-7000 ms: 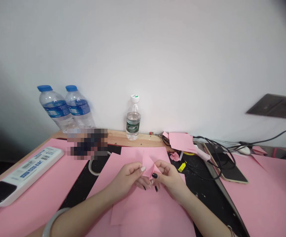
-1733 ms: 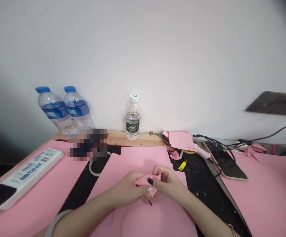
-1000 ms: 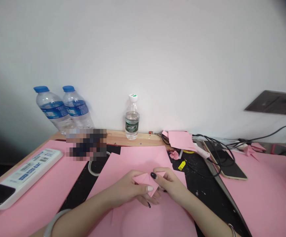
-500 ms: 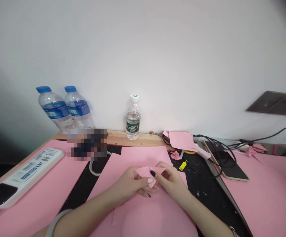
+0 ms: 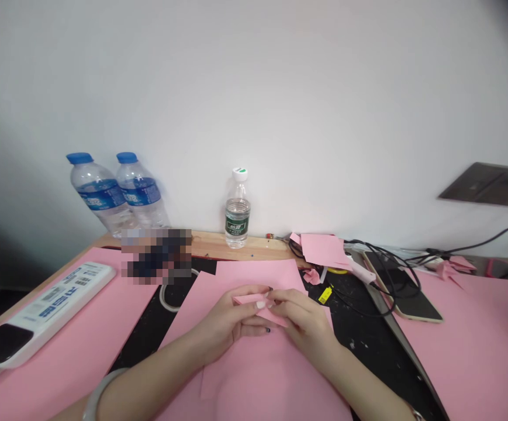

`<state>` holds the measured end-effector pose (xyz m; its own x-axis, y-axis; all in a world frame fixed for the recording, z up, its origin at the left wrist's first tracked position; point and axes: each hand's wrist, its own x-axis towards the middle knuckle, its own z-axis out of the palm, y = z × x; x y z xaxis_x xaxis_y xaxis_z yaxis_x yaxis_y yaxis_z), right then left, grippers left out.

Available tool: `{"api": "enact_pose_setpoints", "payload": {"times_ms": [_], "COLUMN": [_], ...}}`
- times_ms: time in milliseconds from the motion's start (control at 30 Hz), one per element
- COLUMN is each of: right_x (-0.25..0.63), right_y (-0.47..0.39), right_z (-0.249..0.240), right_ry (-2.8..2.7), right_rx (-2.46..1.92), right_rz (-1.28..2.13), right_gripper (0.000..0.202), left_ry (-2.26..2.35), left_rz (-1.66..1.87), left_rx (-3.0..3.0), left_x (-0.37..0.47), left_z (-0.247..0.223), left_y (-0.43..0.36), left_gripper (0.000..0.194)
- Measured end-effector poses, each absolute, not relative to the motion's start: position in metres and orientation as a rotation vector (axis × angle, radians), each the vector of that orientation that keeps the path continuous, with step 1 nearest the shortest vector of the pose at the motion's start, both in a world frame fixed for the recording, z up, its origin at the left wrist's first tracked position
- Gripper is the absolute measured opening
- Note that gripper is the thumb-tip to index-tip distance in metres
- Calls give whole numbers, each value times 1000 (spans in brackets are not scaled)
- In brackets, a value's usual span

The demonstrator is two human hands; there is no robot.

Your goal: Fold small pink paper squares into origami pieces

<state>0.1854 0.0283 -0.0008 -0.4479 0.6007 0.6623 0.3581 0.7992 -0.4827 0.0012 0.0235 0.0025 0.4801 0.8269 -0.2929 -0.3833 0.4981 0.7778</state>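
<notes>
A small folded piece of pink paper [image 5: 248, 299] is held up between both hands, over larger pink sheets [image 5: 258, 374]. My left hand [image 5: 231, 316] grips its left side, with the thumb on the near face and fingers behind and below. On its right side, my right hand [image 5: 301, 316] pinches the paper, fingers bent toward the left thumb. The fingertips of both hands nearly meet at the paper's middle. The right fingers cover much of the folds.
Two blue-capped bottles [image 5: 100, 196] lean at the back left; a white-capped bottle [image 5: 237, 213] stands behind the hands. A white power bank [image 5: 56, 310] lies left. On the right are a phone [image 5: 405, 292], black cables [image 5: 389, 257] and pink paper scraps [image 5: 322, 249].
The folded paper has turned from a wide, pointed shape facing me to a narrower, tilted one. My right fingers have come over its front, and a left finger has risen behind it.
</notes>
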Motion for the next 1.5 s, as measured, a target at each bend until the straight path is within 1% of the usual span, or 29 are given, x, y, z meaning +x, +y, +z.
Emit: {"api": "enact_pose_setpoints", "payload": {"times_ms": [67, 200, 300, 400, 567, 700, 900, 967, 1067, 1133, 1500], "right_x": [186, 185, 182, 179, 174, 172, 172, 173, 173, 173, 172], "right_y": [30, 29, 27, 25, 25, 25, 29, 30, 29, 28, 27], "right_z": [0, 3, 4, 4, -3, -9, -9, -7, -6, -7, -11], "right_ry": [-2104, -2091, -2009, -1885, -1680, -1603, -1527, -1508, -1502, -1504, -1416], "right_rx": [-698, -704, -818, -929, -1062, -1060, -1068, -1077, -1083, -1083, -1122], "right_rz": [316, 343, 556, 777, 935, 1004, 1068, 1080, 1110, 1135, 1250], "right_gripper": [22, 16, 12, 17, 21, 26, 27, 28, 28, 28, 22], "left_ry": [762, 757, 787, 827, 861, 870, 792, 802, 831, 836, 850], "left_rz": [881, 942, 947, 922, 894, 892, 881, 880, 883, 897, 920], "left_rx": [702, 728, 790, 843, 851, 852, 872, 883, 902, 905, 910], "left_x": [3, 4, 6, 8, 9, 8, 6, 6, 7, 8, 8], "left_z": [2, 0, -1, -1, 1, -1, -2, -3, -5, -7, -4], "left_y": [22, 23, 23, 22, 22, 22, 21, 22, 21, 21, 20], "left_gripper": [36, 49, 46, 45, 45, 44, 33, 35, 46, 49, 46]}}
